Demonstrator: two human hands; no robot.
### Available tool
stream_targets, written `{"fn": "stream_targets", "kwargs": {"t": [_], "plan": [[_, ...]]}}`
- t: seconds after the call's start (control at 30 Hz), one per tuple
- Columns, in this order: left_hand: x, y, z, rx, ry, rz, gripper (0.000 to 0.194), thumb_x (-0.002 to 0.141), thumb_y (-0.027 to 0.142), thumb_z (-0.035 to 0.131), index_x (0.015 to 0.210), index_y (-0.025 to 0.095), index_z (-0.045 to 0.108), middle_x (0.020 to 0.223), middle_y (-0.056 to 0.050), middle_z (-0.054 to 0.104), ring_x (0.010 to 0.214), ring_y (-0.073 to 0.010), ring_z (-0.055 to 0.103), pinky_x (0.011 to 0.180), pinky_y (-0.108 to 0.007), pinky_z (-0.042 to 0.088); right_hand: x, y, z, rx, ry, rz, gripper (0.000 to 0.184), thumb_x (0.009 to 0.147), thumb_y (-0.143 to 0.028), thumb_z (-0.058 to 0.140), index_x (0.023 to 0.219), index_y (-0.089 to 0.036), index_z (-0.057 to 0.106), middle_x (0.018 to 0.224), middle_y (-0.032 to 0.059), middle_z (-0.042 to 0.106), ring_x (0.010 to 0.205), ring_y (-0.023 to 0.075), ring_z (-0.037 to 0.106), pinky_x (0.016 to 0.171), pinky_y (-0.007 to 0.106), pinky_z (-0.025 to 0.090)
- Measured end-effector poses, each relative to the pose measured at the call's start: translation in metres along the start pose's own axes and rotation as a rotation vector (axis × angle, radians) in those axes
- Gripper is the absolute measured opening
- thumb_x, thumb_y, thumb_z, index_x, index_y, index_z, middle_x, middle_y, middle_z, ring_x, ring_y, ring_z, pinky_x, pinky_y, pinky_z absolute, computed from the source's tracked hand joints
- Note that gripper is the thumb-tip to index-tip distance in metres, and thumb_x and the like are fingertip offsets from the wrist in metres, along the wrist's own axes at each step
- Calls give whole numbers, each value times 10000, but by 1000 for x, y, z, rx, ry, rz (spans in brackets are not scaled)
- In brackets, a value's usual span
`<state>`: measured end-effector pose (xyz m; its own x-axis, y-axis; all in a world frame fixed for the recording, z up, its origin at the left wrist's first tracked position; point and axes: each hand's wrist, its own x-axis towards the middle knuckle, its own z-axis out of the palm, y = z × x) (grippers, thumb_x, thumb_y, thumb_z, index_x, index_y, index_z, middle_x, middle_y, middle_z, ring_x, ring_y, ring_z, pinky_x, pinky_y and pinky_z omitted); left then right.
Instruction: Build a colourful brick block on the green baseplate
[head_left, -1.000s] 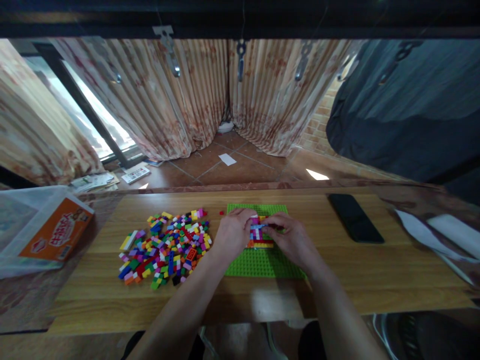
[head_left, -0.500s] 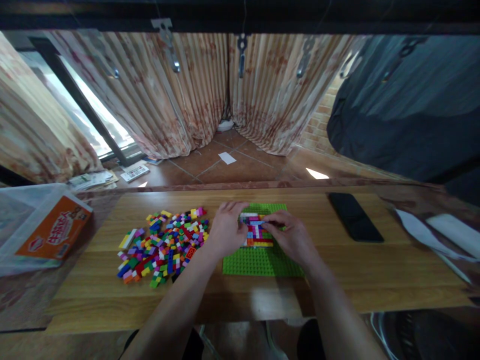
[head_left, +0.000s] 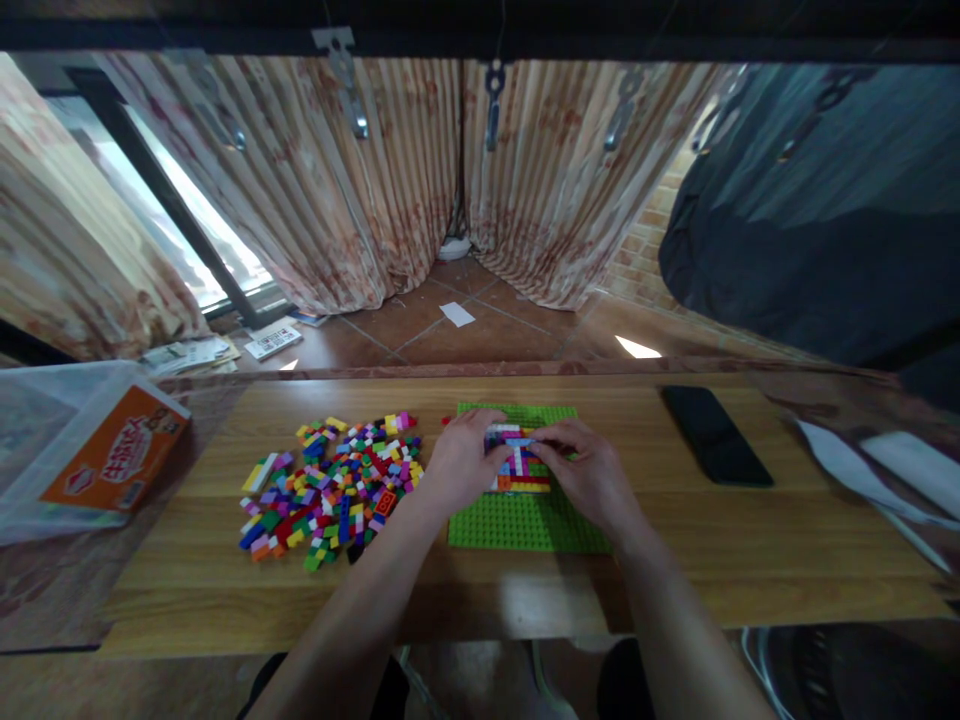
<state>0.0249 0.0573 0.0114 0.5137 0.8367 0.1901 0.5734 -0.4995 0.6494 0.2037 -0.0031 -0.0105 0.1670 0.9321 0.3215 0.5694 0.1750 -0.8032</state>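
Note:
A green studded baseplate lies on the wooden table with a low, multicoloured brick build on it. My left hand curls over the build's left side, thumb and fingers closed against it. From the right, my right hand pinches the end of a small light-blue brick over the build's upper part. The fingertips of both hands come close together there and hide some bricks. Left of my left arm spreads a pile of loose coloured bricks.
A black phone lies on the table's right side, with white papers beyond it. A clear plastic box with an orange label stands at the left. Curtains hang behind the table.
My left thumb and fingers have moved in slightly toward the right fingertips. The light-blue brick now shows more plainly between the hands. The view has shifted a little.

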Motion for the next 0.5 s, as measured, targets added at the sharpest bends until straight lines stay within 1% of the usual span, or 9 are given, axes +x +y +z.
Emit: {"fn": "stream_targets", "kwargs": {"t": [0.1,0.2,0.33,0.5], "plan": [[0,-1,-2,18,46,-9,199,759,168,680,949,183,627,1014,-61,704,973,-231,651,914,-391,507,0,1,1,-6,0,0,103,830,-285,657,859,-235,742,848,31,681,798,173,637,724,304,497],[0,-1,-1,14,74,12,117,745,142,689,847,185,648,1072,-64,702,1015,-222,650,955,-387,492,-1,2,1,-9,5,-4,97,826,-286,663,856,-233,740,846,30,678,794,171,638,720,302,500],[-1,0,3,33,87,-2,102,757,159,695,853,189,706,1149,-79,696,1051,-227,651,991,-412,480,-1,3,1,-21,1,-3,105,826,-304,664,856,-232,734,856,34,678,789,174,644,701,300,504],[-3,2,5,45,88,16,107,773,190,695,869,214,736,1143,-66,708,1045,-230,661,985,-420,489,0,3,1,-45,-9,2,121,833,-320,656,853,-224,726,848,37,670,780,176,643,701,301,502]]}}
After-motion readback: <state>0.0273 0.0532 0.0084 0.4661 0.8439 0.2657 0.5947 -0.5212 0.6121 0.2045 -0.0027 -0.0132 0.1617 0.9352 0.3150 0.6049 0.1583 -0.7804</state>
